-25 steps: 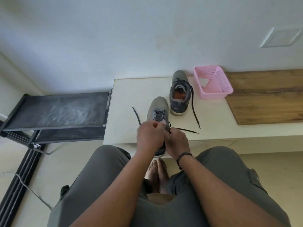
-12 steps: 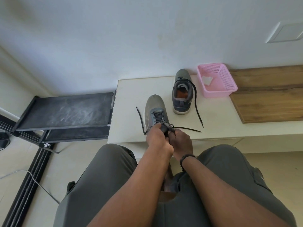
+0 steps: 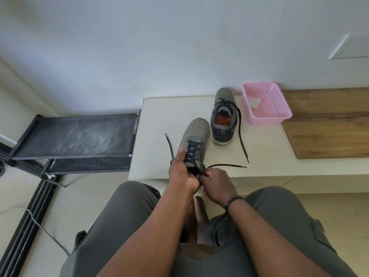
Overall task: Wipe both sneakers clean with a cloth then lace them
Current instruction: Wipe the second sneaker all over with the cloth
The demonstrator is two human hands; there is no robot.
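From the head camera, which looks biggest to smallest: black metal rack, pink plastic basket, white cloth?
1. Black metal rack.
2. Pink plastic basket.
3. White cloth, lying inside the basket.

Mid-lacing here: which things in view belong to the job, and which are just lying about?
Job: near sneaker, its lace, left hand, right hand, far sneaker, cloth in pink basket.

Lying about: black rack, wooden board, floor cable.

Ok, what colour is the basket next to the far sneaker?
Pink, a perforated plastic basket, seen best in the head view, to the right of the far sneaker.
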